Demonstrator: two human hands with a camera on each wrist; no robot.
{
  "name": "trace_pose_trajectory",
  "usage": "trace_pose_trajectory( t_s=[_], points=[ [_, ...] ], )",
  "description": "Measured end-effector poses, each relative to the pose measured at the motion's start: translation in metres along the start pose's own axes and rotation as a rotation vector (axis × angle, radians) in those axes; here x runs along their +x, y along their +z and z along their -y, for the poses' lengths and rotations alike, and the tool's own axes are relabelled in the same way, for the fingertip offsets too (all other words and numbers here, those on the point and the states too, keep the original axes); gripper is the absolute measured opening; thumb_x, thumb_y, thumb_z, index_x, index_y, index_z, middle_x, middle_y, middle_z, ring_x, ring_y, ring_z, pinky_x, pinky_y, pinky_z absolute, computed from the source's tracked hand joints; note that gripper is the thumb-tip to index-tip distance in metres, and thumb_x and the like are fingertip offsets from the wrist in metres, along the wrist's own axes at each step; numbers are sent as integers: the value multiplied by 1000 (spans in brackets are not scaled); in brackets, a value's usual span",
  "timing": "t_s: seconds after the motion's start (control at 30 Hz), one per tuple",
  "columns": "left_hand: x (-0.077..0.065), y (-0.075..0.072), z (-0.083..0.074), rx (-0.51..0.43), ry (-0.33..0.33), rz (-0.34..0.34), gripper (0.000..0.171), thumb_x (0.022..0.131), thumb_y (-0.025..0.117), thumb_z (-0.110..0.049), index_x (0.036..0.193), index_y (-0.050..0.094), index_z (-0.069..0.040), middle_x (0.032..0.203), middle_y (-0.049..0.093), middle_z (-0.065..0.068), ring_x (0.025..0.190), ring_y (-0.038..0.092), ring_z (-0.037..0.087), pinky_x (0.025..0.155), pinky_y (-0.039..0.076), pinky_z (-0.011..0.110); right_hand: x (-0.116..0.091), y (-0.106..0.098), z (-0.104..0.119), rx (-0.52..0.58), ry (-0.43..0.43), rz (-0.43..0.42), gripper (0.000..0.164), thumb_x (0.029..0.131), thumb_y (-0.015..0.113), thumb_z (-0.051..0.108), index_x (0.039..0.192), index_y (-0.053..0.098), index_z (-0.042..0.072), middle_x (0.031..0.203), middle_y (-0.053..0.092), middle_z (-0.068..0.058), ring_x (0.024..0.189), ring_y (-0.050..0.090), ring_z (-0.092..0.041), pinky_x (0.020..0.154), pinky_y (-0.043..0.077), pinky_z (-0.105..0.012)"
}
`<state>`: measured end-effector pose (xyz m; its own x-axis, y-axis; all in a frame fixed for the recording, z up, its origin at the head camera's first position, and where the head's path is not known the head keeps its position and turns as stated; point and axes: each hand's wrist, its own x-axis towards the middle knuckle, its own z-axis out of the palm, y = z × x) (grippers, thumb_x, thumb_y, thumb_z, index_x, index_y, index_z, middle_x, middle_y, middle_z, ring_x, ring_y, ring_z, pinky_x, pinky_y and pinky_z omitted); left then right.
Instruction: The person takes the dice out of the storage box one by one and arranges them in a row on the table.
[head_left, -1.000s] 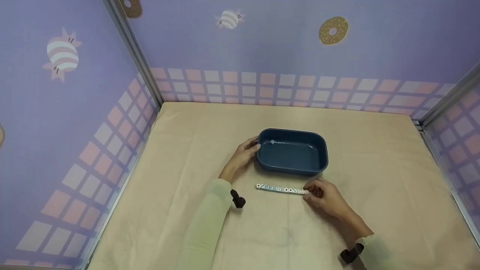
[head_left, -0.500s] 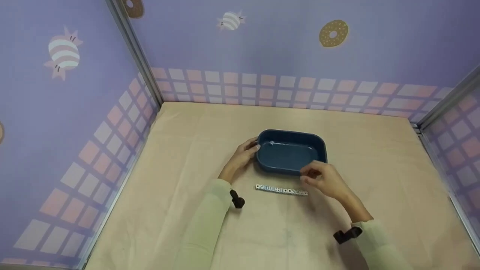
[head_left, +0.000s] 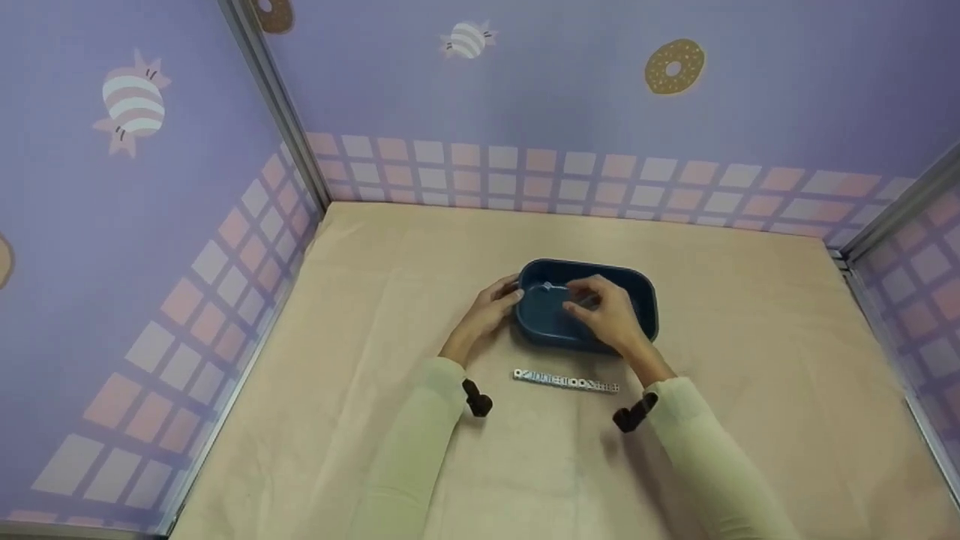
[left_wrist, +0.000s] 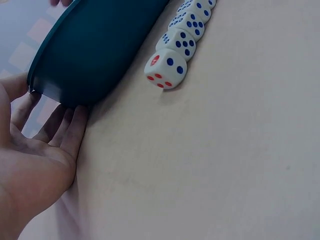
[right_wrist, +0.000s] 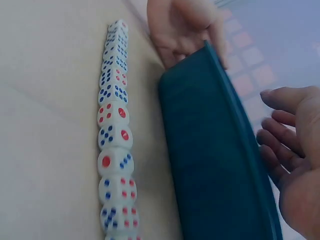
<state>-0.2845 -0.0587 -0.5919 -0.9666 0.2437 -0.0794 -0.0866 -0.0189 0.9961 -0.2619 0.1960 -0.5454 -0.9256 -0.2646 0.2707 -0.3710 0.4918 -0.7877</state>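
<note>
A dark blue rectangular dish [head_left: 544, 319] sits on the cloth-covered table. My left hand [head_left: 484, 311] holds its left end, thumb at the rim and fingers against the outer wall, as the left wrist view also shows with the dish [left_wrist: 100, 50] beside that hand [left_wrist: 45, 150]. Over the dish's inside hovers my right hand [head_left: 609, 311], thumb and fingers curved but apart. No object shows between the fingers of this hand [right_wrist: 300, 135] in the right wrist view. In front of the dish lies a straight row of white dice [head_left: 566, 381] with red and blue pips.
Beige cloth [head_left: 405, 255] covers the table. Purple patterned walls [head_left: 555, 90] stand at the back and both sides, with metal posts [head_left: 270, 90] at the corners. Dark wrist-worn devices [head_left: 480, 401] jut from both sleeves.
My right hand has left the right end of the dice row and moved up and left over the dish, its fingers parting. My left hand, the dish and the row stay in place.
</note>
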Motion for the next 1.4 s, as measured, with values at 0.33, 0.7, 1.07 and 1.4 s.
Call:
trace_pose_trajectory(
  t_s=[0.33, 0.7, 1.07, 1.4],
  points=[
    [0, 0, 0, -28, -10, 1, 50, 110, 60, -16, 158, 49, -7, 161, 48, 17, 144, 52, 29, 115, 48, 39, 39, 27, -12, -76, 44, 38, 41, 94, 83, 12, 130, 71, -3, 122, 70, -17, 115, 67, -32, 102, 54, -47],
    [1, 1, 2, -54, -10, 24, 51, 109, 61, -16, 158, 49, -8, 158, 51, 16, 139, 56, 27, 112, 50, 39, 47, 41, -29, -128, 89, 76, 42, 93, 83, 9, 130, 70, -5, 123, 70, -21, 117, 68, -36, 105, 53, -49],
    [1, -1, 0, -82, 7, 18, 50, 109, 60, -11, 158, 48, -3, 158, 51, 19, 139, 56, 30, 112, 50, 39, 50, 47, -29, -267, 54, 138, 36, 96, 79, 12, 128, 73, -3, 123, 67, -19, 116, 62, -36, 105, 50, -52],
    [0, 1, 2, -103, -25, 4, 50, 109, 62, -14, 157, 50, -7, 159, 50, 16, 140, 55, 29, 112, 50, 40, 50, 48, -30, -213, 175, 177, 20, 95, 73, 1, 114, 72, -3, 109, 69, -18, 100, 63, -31, 94, 55, -48]
  ],
)
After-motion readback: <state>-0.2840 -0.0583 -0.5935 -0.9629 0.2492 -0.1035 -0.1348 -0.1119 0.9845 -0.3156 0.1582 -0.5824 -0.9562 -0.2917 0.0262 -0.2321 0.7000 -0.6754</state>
